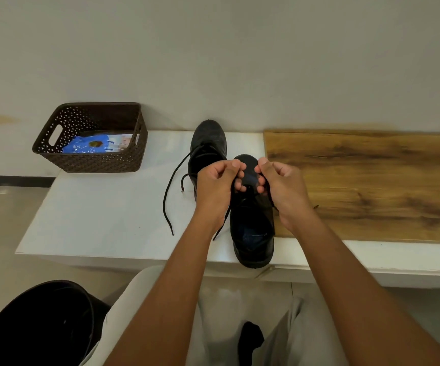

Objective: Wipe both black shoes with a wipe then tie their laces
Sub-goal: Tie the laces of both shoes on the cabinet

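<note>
Two black shoes stand on the white table (102,217). The near shoe (253,233) points away from me, its heel at the table's front edge. My left hand (217,184) and my right hand (279,186) are both over its lacing, each pinching a strand of its black lace; one strand trails down under my left wrist. The far shoe (208,146) stands behind and to the left, against the wall. Its loose lace (167,199) curves across the table to the left, untied.
A brown perforated basket (92,159) holding a blue wipe packet (92,145) stands at the table's back left corner. A wooden board (371,186) covers the table's right part. A black bin (36,326) is on the floor at lower left, beside my knees.
</note>
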`<state>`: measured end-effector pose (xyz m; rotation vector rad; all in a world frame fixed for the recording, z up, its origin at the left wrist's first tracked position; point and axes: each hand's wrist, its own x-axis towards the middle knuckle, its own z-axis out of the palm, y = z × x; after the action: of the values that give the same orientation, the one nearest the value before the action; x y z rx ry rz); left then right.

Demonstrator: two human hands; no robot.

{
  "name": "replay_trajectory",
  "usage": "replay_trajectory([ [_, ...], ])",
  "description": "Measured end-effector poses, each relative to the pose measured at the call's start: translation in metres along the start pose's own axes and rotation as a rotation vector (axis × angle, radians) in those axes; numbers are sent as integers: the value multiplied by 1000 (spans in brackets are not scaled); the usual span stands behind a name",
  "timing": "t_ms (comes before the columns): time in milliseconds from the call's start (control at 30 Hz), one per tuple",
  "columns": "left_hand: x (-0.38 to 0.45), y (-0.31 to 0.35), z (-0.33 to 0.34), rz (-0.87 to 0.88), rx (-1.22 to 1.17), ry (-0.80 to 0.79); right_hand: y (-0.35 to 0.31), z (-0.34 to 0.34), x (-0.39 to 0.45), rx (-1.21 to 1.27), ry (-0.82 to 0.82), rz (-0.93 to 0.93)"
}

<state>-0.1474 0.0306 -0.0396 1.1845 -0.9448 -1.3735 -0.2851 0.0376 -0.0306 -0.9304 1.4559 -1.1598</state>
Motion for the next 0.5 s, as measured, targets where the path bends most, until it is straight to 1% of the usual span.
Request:
replay_trajectory([
  [133, 2, -4, -3, 32, 73, -25, 6, -4, 1, -31, -48, 14],
  [200, 1, -5, -3, 61, 100, 4, 8, -6, 1, -21, -69, 26],
  [300, -2, -7, 1, 96, 123, 35, 9, -7, 1, -11, -46, 20],
  [433, 0, -5, -2, 70, 161, -7, 8, -8, 0, 6, -74, 51],
  [500, 0, -5, -3, 50, 179, -5, 7, -6, 0, 31, -45, 64],
])
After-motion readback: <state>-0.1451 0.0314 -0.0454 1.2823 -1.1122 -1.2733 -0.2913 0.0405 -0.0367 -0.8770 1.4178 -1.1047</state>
